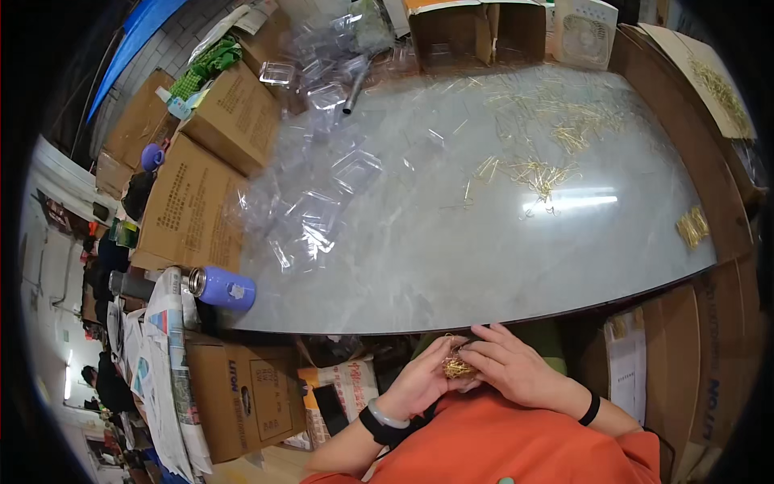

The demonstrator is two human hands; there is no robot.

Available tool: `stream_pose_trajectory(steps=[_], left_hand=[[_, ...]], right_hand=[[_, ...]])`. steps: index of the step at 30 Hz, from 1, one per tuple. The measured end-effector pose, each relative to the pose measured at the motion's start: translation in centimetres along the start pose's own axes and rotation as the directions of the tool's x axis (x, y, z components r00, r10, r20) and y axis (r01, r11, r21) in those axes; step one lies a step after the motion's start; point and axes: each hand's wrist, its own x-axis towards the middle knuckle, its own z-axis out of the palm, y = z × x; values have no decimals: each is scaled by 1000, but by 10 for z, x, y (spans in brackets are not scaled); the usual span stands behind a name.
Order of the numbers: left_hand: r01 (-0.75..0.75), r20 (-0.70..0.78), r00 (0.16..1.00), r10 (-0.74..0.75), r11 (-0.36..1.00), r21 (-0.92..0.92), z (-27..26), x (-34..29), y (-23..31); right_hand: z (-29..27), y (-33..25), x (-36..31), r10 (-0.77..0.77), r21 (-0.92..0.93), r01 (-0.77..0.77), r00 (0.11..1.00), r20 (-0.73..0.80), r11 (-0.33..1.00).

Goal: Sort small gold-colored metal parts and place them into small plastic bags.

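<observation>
Just below the table's front edge, close to my body, both hands are closed around a bundle of thin gold-coloured wire hooks. My left hand cups the bundle from the left, and its wrist carries a pale bangle and a black band. From the right, my right hand wraps over it with bent fingers; a black band circles that wrist. Part of the bundle is hidden by the fingers. Loose gold hooks lie scattered on the grey marbled table, and a neat bundle rests near its right edge.
Clear plastic boxes pile up on the table's left side. A purple bottle stands at the front left corner beside cardboard cartons. At the back are open boxes and a small white fan. Cardboard walls the right side.
</observation>
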Motion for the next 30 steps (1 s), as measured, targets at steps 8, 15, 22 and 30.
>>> stream_pose_trajectory(steps=[8, 15, 22, 30], left_hand=[[-321, 40, 938, 344, 819, 476, 55, 12, 49], [-564, 382, 686, 619, 120, 817, 39, 53, 81], [-412, 545, 594, 592, -358, 838, 30, 55, 61], [-287, 528, 499, 687, -444, 849, 43, 60, 49]], right_hand=[[-19, 3, 33, -13, 46, 29, 948, -317, 999], [-14, 33, 49, 109, 10, -113, 921, -375, 994], [-24, 36, 54, 261, 206, -196, 891, -370, 959], [-35, 33, 26, 259, -78, -307, 894, -367, 948]])
